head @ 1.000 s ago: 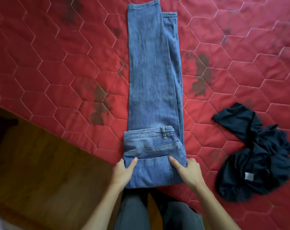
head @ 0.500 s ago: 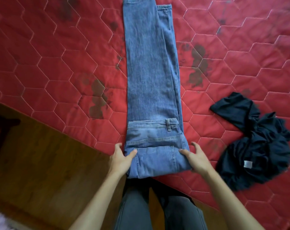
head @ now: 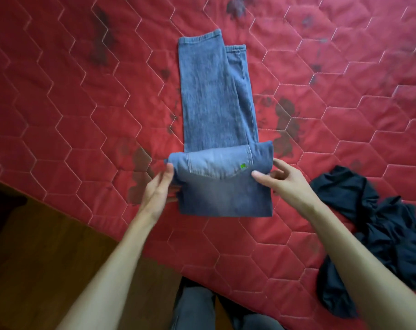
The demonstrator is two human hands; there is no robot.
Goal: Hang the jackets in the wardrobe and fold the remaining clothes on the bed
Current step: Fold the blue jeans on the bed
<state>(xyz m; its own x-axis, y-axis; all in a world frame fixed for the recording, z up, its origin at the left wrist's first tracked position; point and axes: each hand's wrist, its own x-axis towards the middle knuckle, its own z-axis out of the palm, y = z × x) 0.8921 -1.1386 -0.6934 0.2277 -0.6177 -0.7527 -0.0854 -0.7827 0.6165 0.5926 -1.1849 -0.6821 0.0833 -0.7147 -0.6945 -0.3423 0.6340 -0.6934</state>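
Note:
A pair of blue jeans (head: 216, 103) lies lengthwise on the red quilted bed (head: 83, 115), legs pointing away from me. Its near end is folded over into a thick block showing a back pocket with a small green mark. My left hand (head: 158, 189) holds the left edge of that block, thumb on top and fingers tucked under it. My right hand (head: 285, 182) pinches the right edge, thumb lying on the denim and fingers curled round the side.
A crumpled black garment (head: 380, 234) lies on the bed to the right, close to my right forearm. The bed's edge runs diagonally at lower left, with wooden floor (head: 35, 246) beyond it. My grey trouser legs (head: 195, 306) stand against the bed.
The folded waist end has been turned over once more, away from me, so less leg length shows. Both hands moved with it from the near edge to the sides of the fold.

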